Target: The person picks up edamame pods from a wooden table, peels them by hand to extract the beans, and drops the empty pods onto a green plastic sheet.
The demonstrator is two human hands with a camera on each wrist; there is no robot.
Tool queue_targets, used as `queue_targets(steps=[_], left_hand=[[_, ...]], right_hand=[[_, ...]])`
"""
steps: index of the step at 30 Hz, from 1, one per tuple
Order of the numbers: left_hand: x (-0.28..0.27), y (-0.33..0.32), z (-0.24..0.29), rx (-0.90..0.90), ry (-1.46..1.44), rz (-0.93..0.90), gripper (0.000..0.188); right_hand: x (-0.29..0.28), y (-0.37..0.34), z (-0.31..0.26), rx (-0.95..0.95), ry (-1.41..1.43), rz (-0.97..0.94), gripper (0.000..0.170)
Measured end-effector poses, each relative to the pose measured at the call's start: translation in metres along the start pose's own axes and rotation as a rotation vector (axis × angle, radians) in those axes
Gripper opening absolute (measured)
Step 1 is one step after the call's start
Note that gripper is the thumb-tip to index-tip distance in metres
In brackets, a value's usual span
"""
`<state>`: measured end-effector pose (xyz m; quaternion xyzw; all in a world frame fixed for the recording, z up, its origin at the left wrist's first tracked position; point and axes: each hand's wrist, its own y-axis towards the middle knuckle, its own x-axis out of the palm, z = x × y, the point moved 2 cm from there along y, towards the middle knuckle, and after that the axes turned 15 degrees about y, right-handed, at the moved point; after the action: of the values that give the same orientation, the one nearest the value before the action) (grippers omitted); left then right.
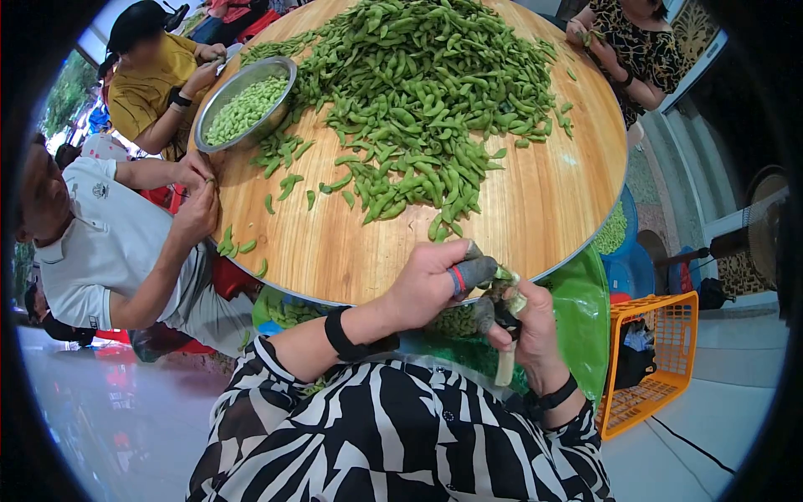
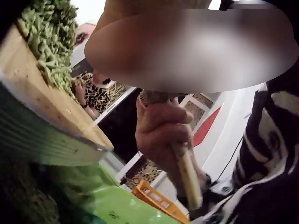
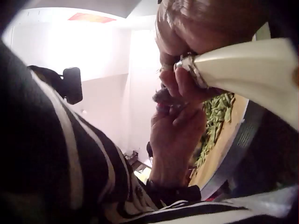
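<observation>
My left hand [image 1: 431,284] is held at the near table edge, grey covers on some fingers and a red band round one. It pinches a green soybean pod [image 1: 503,274] at the fingertips, close against the other hand. My right hand [image 1: 540,330] grips a tool by its pale handle [image 1: 505,366], which points down towards my lap. In the right wrist view, this handle [image 3: 243,70] has a metal collar at the fingers; the working end is hidden. A large heap of soybean pods [image 1: 427,92] covers the far part of the round wooden table [image 1: 544,201].
A metal bowl [image 1: 288,74] of shelled beans stands at the table's left. People [image 1: 134,243] sit round the table, handling pods. Green plastic sheeting [image 1: 585,309] hangs below the near edge. To the right are an orange crate [image 1: 682,335] and a blue basin [image 1: 629,209] with beans.
</observation>
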<state>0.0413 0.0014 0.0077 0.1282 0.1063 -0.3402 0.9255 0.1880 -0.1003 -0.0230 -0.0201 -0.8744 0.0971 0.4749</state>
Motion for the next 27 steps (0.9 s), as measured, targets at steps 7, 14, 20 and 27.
queue_targets(steps=[7,14,20,27], left_hand=[[0.011,-0.003,-0.022,-0.177,-0.006,-0.257,0.013],[0.022,-0.005,-0.018,-0.288,-0.111,-0.371,0.012],[0.035,-0.010,-0.027,-0.220,-0.132,-0.406,0.018],[0.048,-0.014,-0.028,-0.175,0.001,-0.433,0.025]], right_hand=[[0.012,-0.009,-0.013,-0.125,-0.365,0.132,0.024],[-0.003,-0.006,-0.015,-0.267,-0.642,0.181,0.009],[0.001,-0.011,-0.021,-0.381,-1.032,0.109,0.012],[0.012,-0.024,-0.022,-0.405,-1.276,-0.007,0.016]])
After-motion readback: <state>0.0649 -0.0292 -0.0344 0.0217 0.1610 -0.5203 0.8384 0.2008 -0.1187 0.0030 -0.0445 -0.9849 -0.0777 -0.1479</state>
